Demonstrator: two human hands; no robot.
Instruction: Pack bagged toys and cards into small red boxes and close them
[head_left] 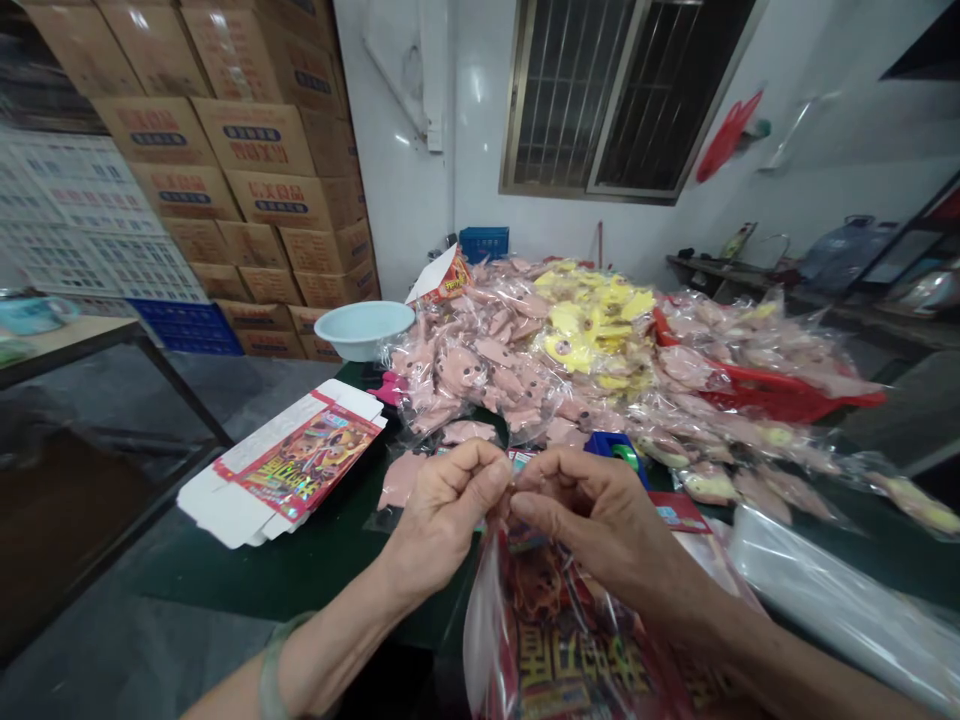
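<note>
My left hand (457,500), with a pale bangle on the wrist, is closed in a pinch at the top edge of a clear plastic bag (486,630). Close beside it, my right hand (592,510) pinches the same edge, its fingers partly hidden. Inside the bag is a red printed box (574,650) with large yellow characters, hanging at the table's near edge. To the left of my hands lies a flattened red and white carton (300,465). A heap of pink wrapped pieces (465,370) with printed faces rises just beyond my hands.
Yellow wrapped pieces (585,320) top the heap, beside a red basket (795,395). A pale blue basin (364,330) sits behind the carton. A blue tape dispenser (611,445) and clear plastic bags (832,590) are at right. Cardboard boxes (270,140) are stacked at back left.
</note>
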